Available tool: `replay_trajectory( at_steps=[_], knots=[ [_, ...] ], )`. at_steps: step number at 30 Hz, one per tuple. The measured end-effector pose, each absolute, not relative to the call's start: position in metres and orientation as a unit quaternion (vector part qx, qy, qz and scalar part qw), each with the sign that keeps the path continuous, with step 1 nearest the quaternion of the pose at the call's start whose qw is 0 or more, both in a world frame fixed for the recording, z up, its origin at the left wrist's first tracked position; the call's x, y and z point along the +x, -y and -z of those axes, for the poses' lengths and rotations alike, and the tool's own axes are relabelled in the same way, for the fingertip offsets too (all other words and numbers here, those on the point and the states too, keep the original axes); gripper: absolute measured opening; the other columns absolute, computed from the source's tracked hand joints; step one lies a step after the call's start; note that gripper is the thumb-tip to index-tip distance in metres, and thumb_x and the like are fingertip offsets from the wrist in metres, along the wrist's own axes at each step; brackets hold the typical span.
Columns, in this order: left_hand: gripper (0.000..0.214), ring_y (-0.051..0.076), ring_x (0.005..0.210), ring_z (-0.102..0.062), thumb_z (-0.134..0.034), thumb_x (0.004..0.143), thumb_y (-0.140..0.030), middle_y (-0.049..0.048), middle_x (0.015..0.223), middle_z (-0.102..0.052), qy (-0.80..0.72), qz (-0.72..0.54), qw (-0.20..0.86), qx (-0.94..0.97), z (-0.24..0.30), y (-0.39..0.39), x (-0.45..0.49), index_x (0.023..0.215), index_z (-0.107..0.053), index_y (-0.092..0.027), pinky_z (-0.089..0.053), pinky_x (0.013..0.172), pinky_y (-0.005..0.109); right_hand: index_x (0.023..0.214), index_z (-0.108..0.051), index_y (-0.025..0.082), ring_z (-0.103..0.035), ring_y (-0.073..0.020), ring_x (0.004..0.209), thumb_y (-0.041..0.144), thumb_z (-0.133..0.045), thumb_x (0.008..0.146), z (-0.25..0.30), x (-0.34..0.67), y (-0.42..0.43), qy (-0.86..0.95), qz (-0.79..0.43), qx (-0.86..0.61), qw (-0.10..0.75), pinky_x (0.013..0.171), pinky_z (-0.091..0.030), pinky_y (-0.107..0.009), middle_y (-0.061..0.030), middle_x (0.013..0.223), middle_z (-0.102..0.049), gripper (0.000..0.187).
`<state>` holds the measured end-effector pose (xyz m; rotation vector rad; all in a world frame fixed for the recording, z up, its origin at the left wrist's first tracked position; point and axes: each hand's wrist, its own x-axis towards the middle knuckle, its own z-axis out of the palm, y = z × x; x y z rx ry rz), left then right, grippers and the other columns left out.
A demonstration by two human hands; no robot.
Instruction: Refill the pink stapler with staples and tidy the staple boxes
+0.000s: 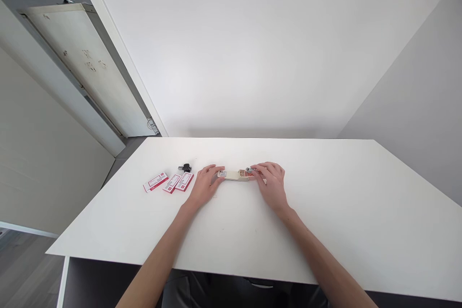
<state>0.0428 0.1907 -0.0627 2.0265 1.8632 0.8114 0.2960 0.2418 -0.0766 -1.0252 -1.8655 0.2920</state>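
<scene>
A narrow cream-coloured plastic device (233, 175) lies lengthwise on the white table in front of me. It has a printed label at its left end and an open, box-like compartment with reddish-brown inside near its right end. My left hand (206, 185) holds the labelled end between thumb and fingers. At the other end my right hand (270, 183) is closed, fingers bent and thumb below, covering that end. A small shiny metal piece (249, 170) shows at the right fingertips; whether it belongs to the device I cannot tell.
Left of my left hand lie several flat red-and-white packets, among them a separate packet (155, 182) and an overlapping one (184, 181). Behind them sits a small black object with a silvery part (185, 167). A white wall (252, 57) rises behind the table (342, 211).
</scene>
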Motion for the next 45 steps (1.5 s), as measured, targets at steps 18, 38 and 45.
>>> replay_trajectory(
  at_steps=[18,38,45],
  knots=[
    [0.037,0.027,0.143,-0.041,-0.048,0.101,-0.048,0.0031,0.137,-0.064,-0.648,-0.285,0.136,0.693,0.062,-0.190,0.044,0.133,-0.062,-0.034,-0.037,0.115,0.049,0.125,-0.065,0.029,-0.047,-0.0292,0.130,0.041,-0.044,0.103,0.071,0.297,-0.241,0.657,-0.218,-0.514,0.506,0.102,-0.041,-0.047,-0.0094,0.133,-0.060,0.033],
    [0.036,0.028,0.133,-0.050,-0.056,0.095,-0.054,0.0029,0.136,-0.060,-0.660,-0.280,0.171,0.675,0.054,-0.184,0.049,0.125,-0.067,-0.037,-0.045,0.110,0.046,0.130,-0.066,0.027,-0.066,-0.0266,0.116,0.051,-0.060,0.095,0.043,0.297,-0.235,0.557,-0.503,-0.393,0.532,0.101,-0.050,-0.045,-0.0067,0.128,-0.070,0.042],
    [0.040,0.030,0.134,-0.050,-0.060,0.092,-0.058,0.0045,0.138,-0.058,-0.622,-0.255,0.180,0.718,0.048,-0.179,0.055,0.126,-0.069,-0.037,-0.048,0.107,0.048,0.118,-0.071,0.030,-0.061,-0.0268,0.120,0.051,-0.059,0.095,0.051,0.288,-0.224,0.679,-0.413,-0.386,0.469,0.099,-0.051,-0.044,-0.0065,0.129,-0.069,0.033]
  ],
)
